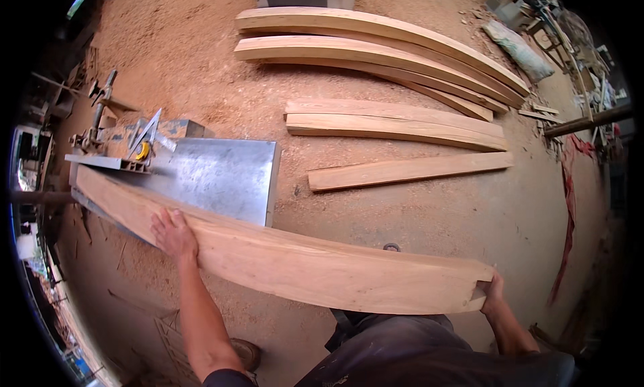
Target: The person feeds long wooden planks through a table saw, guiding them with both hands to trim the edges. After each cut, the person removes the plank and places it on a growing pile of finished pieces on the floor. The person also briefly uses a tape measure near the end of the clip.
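A long, slightly curved wooden beam [322, 269] spans from the metal machine table [228, 179] at the left to my right side. Its left part rests on the table; the right part reaches out in front of my body. My left hand [176, 234] lies against the beam's near face, fingers stretched over the wood. At the notched right end, my right hand [494, 292] grips the beam, its fingers partly hidden behind the wood. Beside a metal fence [100, 161], a triangular square [149, 133] and a yellow tape measure [142, 151] sit at the table's far left.
Several curved beams [376, 51] lie on the sawdust-covered floor [168, 65] ahead, with shorter timber pieces [396, 126] and a single beam [409, 171] nearer. A pale sack [518, 50] lies at the far right, near a horizontal pole [590, 121] and hanging red cloth [569, 206].
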Demonstrator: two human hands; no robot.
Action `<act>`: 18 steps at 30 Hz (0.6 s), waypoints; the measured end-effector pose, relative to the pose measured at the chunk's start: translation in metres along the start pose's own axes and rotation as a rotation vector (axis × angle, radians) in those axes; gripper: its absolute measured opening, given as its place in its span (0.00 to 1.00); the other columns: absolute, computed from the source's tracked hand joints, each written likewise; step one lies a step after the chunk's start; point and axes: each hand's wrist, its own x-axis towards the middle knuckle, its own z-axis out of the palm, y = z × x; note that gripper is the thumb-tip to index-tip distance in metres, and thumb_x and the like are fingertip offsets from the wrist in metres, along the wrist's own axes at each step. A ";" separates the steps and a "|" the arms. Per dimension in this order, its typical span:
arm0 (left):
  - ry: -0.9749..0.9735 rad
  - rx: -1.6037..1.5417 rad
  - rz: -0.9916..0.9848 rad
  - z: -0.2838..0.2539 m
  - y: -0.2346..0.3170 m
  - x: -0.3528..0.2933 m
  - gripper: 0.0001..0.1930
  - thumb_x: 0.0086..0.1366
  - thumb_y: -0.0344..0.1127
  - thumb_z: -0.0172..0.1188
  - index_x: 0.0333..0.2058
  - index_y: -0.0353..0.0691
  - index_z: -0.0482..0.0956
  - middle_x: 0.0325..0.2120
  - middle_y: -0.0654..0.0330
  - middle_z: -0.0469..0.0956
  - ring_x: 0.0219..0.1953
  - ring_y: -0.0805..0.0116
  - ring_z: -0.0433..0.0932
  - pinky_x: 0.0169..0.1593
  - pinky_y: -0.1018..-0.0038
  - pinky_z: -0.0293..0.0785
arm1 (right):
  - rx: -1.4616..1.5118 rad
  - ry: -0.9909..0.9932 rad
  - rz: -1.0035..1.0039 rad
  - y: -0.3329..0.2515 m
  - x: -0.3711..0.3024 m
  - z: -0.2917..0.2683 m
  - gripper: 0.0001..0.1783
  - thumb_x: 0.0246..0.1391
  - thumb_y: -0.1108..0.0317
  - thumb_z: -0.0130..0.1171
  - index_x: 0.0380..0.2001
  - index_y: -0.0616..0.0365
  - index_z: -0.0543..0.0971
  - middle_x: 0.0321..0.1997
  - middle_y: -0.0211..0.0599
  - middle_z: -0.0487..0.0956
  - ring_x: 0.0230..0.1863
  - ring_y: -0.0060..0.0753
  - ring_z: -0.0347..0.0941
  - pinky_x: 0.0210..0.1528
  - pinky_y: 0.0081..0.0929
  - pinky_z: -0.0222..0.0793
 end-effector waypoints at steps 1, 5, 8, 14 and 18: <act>0.000 -0.003 0.003 0.002 -0.003 0.005 0.34 0.78 0.61 0.38 0.74 0.50 0.61 0.78 0.54 0.49 0.79 0.46 0.46 0.77 0.46 0.43 | -0.005 -0.001 -0.004 0.000 -0.002 0.002 0.33 0.72 0.43 0.36 0.57 0.58 0.79 0.50 0.43 0.84 0.47 0.43 0.80 0.51 0.44 0.78; 0.003 -0.007 0.006 0.000 -0.004 0.019 0.34 0.78 0.62 0.37 0.74 0.51 0.62 0.78 0.56 0.49 0.79 0.47 0.46 0.77 0.48 0.42 | 0.049 0.038 0.034 0.006 -0.008 0.018 0.38 0.74 0.37 0.32 0.54 0.58 0.79 0.39 0.41 0.84 0.35 0.40 0.78 0.42 0.42 0.77; 0.011 0.005 0.005 0.005 -0.014 0.033 0.34 0.79 0.62 0.36 0.74 0.51 0.61 0.78 0.58 0.50 0.79 0.48 0.47 0.77 0.49 0.42 | 0.032 0.036 0.036 0.012 -0.004 0.018 0.38 0.74 0.36 0.32 0.52 0.58 0.80 0.33 0.41 0.83 0.32 0.40 0.78 0.42 0.42 0.77; 0.026 0.038 0.036 0.020 -0.044 0.068 0.34 0.79 0.62 0.35 0.75 0.53 0.61 0.78 0.58 0.50 0.78 0.47 0.48 0.77 0.49 0.44 | -0.045 0.010 -0.008 0.016 -0.008 0.039 0.38 0.74 0.36 0.32 0.49 0.59 0.80 0.31 0.41 0.82 0.32 0.40 0.78 0.43 0.41 0.77; 0.054 0.079 0.057 0.021 -0.053 0.088 0.34 0.78 0.63 0.34 0.74 0.54 0.62 0.78 0.58 0.53 0.77 0.47 0.51 0.76 0.49 0.47 | -0.009 0.032 0.038 0.017 -0.011 0.063 0.38 0.73 0.36 0.32 0.49 0.59 0.80 0.31 0.41 0.82 0.32 0.40 0.77 0.44 0.40 0.76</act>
